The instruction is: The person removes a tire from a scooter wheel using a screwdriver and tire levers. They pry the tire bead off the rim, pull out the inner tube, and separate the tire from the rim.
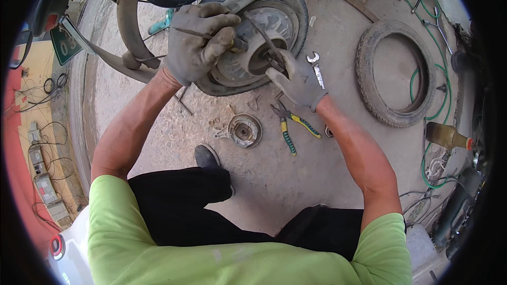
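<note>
Bright, diffuse light on the floor [311, 179] — soft shadows, edges bending into black corners.

At twelve o'clock the wheel hub [228, 67] is dull, dusty metal, ringed by a tyre [297, 5] of matt rubber; the rod [260, 29] there looks like plain dark metal. Matt, grimy fabric covers the left hand [193, 45] at eleven and the right hand [297, 83] past one. The wrench [317, 68] is smooth, shiny metal (bright against the rough, dusty floor [332, 179]). The loose tyre [365, 68] at two is matt, treaded rubber. Toward three, the pliers [283, 115] join metal to plastic-looking grips. At six, the shirt [237, 264] is soft, matt cloth.
</note>
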A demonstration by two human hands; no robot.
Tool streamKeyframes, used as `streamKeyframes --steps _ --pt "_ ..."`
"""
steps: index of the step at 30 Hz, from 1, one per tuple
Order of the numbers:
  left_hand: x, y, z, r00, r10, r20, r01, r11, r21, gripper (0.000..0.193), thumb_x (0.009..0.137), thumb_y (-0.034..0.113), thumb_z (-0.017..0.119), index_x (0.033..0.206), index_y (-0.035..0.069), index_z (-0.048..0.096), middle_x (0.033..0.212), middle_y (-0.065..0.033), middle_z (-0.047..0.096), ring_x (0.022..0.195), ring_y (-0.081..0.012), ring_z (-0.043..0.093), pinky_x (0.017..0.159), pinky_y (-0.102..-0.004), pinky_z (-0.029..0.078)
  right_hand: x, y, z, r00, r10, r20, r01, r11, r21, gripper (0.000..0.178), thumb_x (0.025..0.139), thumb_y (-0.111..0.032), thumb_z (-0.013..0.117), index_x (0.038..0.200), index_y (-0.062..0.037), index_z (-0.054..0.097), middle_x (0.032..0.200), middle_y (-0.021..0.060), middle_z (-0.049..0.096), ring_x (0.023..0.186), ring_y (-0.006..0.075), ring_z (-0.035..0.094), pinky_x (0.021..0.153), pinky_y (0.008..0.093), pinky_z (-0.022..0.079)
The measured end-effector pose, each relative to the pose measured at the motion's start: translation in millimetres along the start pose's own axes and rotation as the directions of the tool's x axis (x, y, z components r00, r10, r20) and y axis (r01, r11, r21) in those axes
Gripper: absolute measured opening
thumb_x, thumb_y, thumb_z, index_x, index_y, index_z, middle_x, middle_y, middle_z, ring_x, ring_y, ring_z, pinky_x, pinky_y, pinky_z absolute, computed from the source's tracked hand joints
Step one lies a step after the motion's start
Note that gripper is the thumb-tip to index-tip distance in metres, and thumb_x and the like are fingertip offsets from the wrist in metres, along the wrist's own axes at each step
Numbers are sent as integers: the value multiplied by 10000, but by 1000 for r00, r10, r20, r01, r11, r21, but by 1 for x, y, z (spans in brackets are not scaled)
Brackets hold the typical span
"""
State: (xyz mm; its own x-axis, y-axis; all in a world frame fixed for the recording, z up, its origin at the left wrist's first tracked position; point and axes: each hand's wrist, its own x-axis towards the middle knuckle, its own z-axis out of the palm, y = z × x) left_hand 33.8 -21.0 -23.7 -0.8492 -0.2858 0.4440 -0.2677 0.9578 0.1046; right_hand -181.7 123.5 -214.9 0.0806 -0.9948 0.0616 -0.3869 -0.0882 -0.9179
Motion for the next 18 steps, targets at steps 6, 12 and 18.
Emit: streamKeyframes --steps 6,12,18 --pt "-6 -11 -1 994 1 109 3 999 -42 444 1077 398 585 1211 41 812 1217 -202 731 1125 -366 654 1008 -463 502 -4 -2 -7 995 -70 -77 71 997 3 629 1014 -431 710 1479 -38 554 1122 217 761 1032 361 758 928 443 586" --pt "-21 -13 -1 998 18 60 -16 1000 -21 431 1047 411 612 1163 52 820 1207 -193 748 1082 -372 661 985 -474 486 -11 -38 -42 991 130 28 -119 961 -249 532 988 -405 734 1364 -45 625 870 158 741 838 329 754 779 457 563" --pt "-15 -4 -9 999 33 -10 -33 998 -61 334 1033 331 658 1143 62 822 1185 -168 760 1069 -358 684 970 -465 501 -17 -80 -54 946 316 73 -286 919 -271 530 995 -378 722 1359 -12 603 828 150 728 810 273 737 775 427 555"
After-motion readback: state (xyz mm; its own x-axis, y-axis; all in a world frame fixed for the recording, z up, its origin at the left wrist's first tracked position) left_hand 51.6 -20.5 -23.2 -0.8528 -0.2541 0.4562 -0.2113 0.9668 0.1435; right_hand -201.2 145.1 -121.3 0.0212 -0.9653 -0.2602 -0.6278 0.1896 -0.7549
